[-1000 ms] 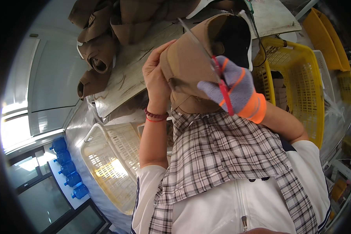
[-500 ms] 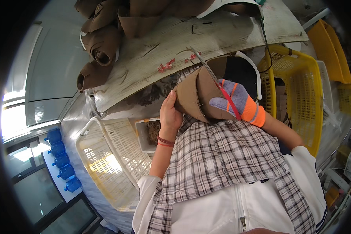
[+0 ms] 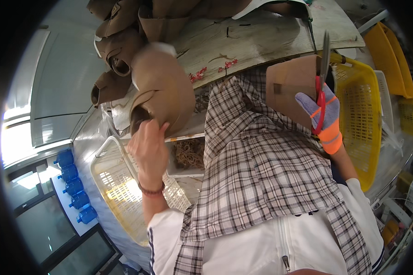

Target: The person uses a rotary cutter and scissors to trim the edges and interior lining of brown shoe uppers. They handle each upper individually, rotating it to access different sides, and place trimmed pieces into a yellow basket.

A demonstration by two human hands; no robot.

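My bare left hand (image 3: 149, 149) pinches the lower edge of a brown curled fabric piece (image 3: 163, 89), lifted at the left in front of the bench; its far end is blurred. My right hand (image 3: 326, 117) wears a purple-and-orange glove and is closed on red-handled scissors (image 3: 320, 105), whose blades point up. Against the gloved fingers is a second brown fabric piece (image 3: 291, 87), a small square patch on its side. Whether the right hand also grips that piece I cannot tell.
More brown curled pieces (image 3: 119, 48) are piled at the far left of the worn bench (image 3: 257, 39). Red scraps (image 3: 198, 74) lie near its edge. A yellow basket (image 3: 369, 123) stands right, a white basket (image 3: 117, 183) left. A bin of brown strips (image 3: 188, 153) sits between the bench and my lap.
The brown pieces, together before, are now apart. My left hand has moved left and forward with one. My right hand, with the scissors, has moved right beside the other; the blades now point straighter up.
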